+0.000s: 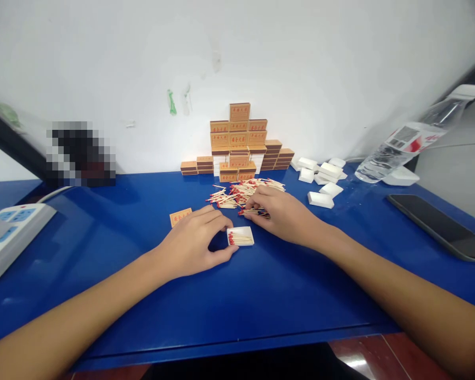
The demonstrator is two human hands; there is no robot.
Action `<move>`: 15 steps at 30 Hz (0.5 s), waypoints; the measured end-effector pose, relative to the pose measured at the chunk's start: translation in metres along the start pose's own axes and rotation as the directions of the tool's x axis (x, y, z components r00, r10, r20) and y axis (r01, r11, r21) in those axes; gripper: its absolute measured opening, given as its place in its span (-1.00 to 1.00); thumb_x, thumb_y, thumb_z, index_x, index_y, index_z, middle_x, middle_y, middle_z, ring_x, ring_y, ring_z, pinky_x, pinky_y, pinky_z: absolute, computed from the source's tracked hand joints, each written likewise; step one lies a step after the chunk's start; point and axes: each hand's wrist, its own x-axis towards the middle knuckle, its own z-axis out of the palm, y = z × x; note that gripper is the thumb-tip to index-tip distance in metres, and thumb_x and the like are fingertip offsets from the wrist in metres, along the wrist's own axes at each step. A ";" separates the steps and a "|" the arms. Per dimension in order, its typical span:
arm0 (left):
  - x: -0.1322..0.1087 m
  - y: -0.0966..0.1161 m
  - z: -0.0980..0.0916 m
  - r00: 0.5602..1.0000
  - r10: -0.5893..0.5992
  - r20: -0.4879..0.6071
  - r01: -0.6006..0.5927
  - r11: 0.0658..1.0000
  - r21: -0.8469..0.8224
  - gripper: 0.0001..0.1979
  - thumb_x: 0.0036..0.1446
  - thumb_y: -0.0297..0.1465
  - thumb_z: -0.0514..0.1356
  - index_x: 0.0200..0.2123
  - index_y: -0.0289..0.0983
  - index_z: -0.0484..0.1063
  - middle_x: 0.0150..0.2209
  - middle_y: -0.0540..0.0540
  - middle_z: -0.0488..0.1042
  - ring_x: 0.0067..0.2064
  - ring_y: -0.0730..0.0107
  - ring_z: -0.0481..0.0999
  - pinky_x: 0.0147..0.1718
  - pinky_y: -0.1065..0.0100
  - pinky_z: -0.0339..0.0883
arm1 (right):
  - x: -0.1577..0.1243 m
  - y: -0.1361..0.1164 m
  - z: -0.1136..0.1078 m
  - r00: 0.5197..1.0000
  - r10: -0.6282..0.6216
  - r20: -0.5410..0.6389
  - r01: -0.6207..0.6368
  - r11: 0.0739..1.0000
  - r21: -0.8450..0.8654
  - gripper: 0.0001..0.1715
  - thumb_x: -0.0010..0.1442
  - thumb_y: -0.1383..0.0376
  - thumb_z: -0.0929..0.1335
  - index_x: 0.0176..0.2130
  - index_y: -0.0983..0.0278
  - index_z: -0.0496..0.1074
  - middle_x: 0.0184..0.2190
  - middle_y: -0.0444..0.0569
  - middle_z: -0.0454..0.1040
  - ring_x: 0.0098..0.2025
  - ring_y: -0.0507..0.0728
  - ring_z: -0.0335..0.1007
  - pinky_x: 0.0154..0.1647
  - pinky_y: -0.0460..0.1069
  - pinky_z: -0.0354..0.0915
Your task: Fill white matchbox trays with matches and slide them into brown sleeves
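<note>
Several red-tipped wooden matches (241,239) in small white cardboard tray (246,230) on blue tabletop (237,301); heads all leftward, presumably for neat packing. My left hand (196,238) pinches tray's left end between fingers and thumb, apparently to steady it. My right hand (275,209) grips a loose bundle of matches (247,212), fingers closed, beside scattered match heap (231,198), handily central.

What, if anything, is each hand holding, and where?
Left hand: white matchbox tray, at its left-end corners. Right hand: several matches, apparently by the sticks.
</note>
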 end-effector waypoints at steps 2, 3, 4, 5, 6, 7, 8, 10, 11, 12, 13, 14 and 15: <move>-0.001 0.000 0.000 1.000 0.003 -0.007 -0.003 1.000 0.016 -0.78 0.24 -0.28 0.35 -0.12 -0.25 0.50 -0.23 -0.07 0.57 -0.15 0.20 0.55 -0.16 0.21 0.42 | 0.000 0.004 0.002 1.000 -0.007 -0.010 0.007 1.000 0.004 -0.83 0.42 0.24 0.37 -0.22 0.27 0.46 -0.20 0.03 0.48 -0.17 0.17 0.40 -0.14 0.05 0.28; -0.001 0.000 0.000 1.000 0.004 -0.010 -0.004 1.000 0.021 -0.77 0.23 -0.27 0.36 -0.12 -0.25 0.50 -0.23 -0.06 0.57 -0.15 0.21 0.55 -0.16 0.21 0.42 | 0.000 0.006 0.003 1.000 -0.017 -0.006 0.017 1.000 0.004 -0.83 0.43 0.24 0.37 -0.23 0.27 0.46 -0.20 0.03 0.48 -0.17 0.17 0.40 -0.14 0.05 0.28; -0.001 -0.001 0.001 1.000 0.005 -0.014 -0.005 1.000 0.023 -0.77 0.23 -0.27 0.36 -0.12 -0.25 0.50 -0.23 -0.06 0.57 -0.15 0.21 0.55 -0.16 0.22 0.42 | 0.000 0.008 0.003 1.000 -0.030 -0.001 0.030 1.000 0.004 -0.83 0.43 0.24 0.37 -0.22 0.27 0.45 -0.21 0.02 0.47 -0.17 0.17 0.40 -0.14 0.05 0.28; -0.001 -0.001 0.001 1.000 0.006 -0.016 -0.005 1.000 0.023 -0.77 0.23 -0.27 0.36 -0.12 -0.25 0.50 -0.23 -0.06 0.57 -0.15 0.21 0.55 -0.16 0.22 0.42 | 0.000 0.009 0.003 0.999 -0.044 0.002 0.044 0.999 0.003 -0.83 0.44 0.23 0.36 -0.22 0.27 0.45 -0.21 0.02 0.47 -0.16 0.17 0.39 -0.13 0.05 0.29; -0.001 -0.001 0.001 1.000 0.007 -0.016 -0.007 1.000 0.020 -0.77 0.24 -0.27 0.35 -0.12 -0.25 0.50 -0.23 -0.06 0.57 -0.14 0.21 0.55 -0.16 0.22 0.41 | 0.000 0.010 0.003 0.998 -0.055 0.005 0.055 0.998 0.004 -0.82 0.45 0.23 0.36 -0.22 0.27 0.44 -0.21 0.02 0.46 -0.16 0.18 0.39 -0.12 0.05 0.29; -0.001 -0.001 0.001 1.000 0.008 -0.017 -0.007 1.000 0.017 -0.78 0.24 -0.27 0.35 -0.12 -0.25 0.50 -0.23 -0.06 0.57 -0.14 0.21 0.55 -0.16 0.22 0.41 | 0.000 0.010 0.003 0.998 -0.063 0.008 0.063 0.998 0.005 -0.82 0.46 0.23 0.35 -0.21 0.27 0.43 -0.21 0.03 0.46 -0.16 0.18 0.39 -0.12 0.06 0.29; -0.001 -0.001 0.001 1.000 0.008 -0.017 -0.007 1.000 0.016 -0.78 0.25 -0.27 0.35 -0.11 -0.25 0.50 -0.22 -0.07 0.57 -0.14 0.21 0.55 -0.16 0.22 0.41 | 0.000 0.011 0.003 0.998 -0.067 0.009 0.067 0.998 0.003 -0.81 0.46 0.23 0.35 -0.21 0.27 0.42 -0.21 0.03 0.45 -0.15 0.18 0.38 -0.11 0.06 0.30; -0.001 -0.001 0.001 1.000 0.009 -0.017 -0.009 1.000 0.018 -0.78 0.25 -0.26 0.35 -0.11 -0.25 0.50 -0.23 -0.07 0.57 -0.14 0.21 0.55 -0.16 0.22 0.41 | 0.000 0.011 0.002 0.998 -0.068 0.009 0.068 0.998 -0.008 -0.81 0.47 0.22 0.33 -0.20 0.27 0.41 -0.19 0.05 0.44 -0.14 0.19 0.38 -0.10 0.07 0.31; -0.001 -0.001 0.001 1.000 0.011 -0.019 -0.010 1.000 0.022 -0.77 0.25 -0.26 0.35 -0.12 -0.25 0.50 -0.23 -0.07 0.58 -0.15 0.21 0.56 -0.16 0.22 0.41 | 0.000 0.011 0.000 0.998 -0.068 0.010 0.068 0.998 -0.016 -0.81 0.47 0.23 0.32 -0.19 0.28 0.41 -0.17 0.07 0.44 -0.12 0.20 0.38 -0.08 0.08 0.31; -0.001 -0.001 0.001 1.000 0.010 -0.023 -0.010 1.000 0.027 -0.77 0.25 -0.26 0.35 -0.12 -0.25 0.50 -0.22 -0.07 0.58 -0.15 0.21 0.56 -0.16 0.22 0.40 | -0.001 0.010 -0.001 0.998 -0.068 0.008 0.068 0.997 -0.021 -0.82 0.48 0.24 0.31 -0.17 0.28 0.41 -0.16 0.08 0.44 -0.11 0.21 0.38 -0.07 0.09 0.32; 0.000 0.000 0.000 0.999 0.007 -0.031 -0.006 0.999 0.034 -0.78 0.25 -0.26 0.34 -0.12 -0.25 0.50 -0.22 -0.07 0.59 -0.15 0.21 0.56 -0.17 0.22 0.40 | -0.001 0.009 -0.004 0.998 -0.069 0.001 0.069 0.997 -0.021 -0.83 0.48 0.24 0.30 -0.16 0.29 0.41 -0.14 0.10 0.44 -0.09 0.22 0.38 -0.05 0.10 0.32; 0.000 0.000 0.000 0.999 0.000 -0.038 0.002 0.999 0.042 -0.78 0.25 -0.27 0.34 -0.13 -0.25 0.50 -0.21 -0.07 0.59 -0.15 0.21 0.56 -0.17 0.22 0.40 | -0.001 0.007 -0.006 0.997 -0.071 -0.010 0.071 0.997 -0.010 -0.83 0.48 0.24 0.30 -0.14 0.29 0.41 -0.12 0.10 0.44 -0.08 0.22 0.38 -0.03 0.11 0.32; 0.000 0.000 0.000 0.999 -0.010 -0.045 0.012 0.999 0.049 -0.79 0.25 -0.27 0.34 -0.13 -0.25 0.50 -0.20 -0.07 0.60 -0.15 0.21 0.56 -0.18 0.22 0.40 | -0.002 0.004 -0.009 0.997 -0.074 -0.018 0.075 0.997 0.013 -0.83 0.48 0.24 0.30 -0.13 0.28 0.41 -0.12 0.10 0.44 -0.08 0.21 0.39 -0.03 0.10 0.32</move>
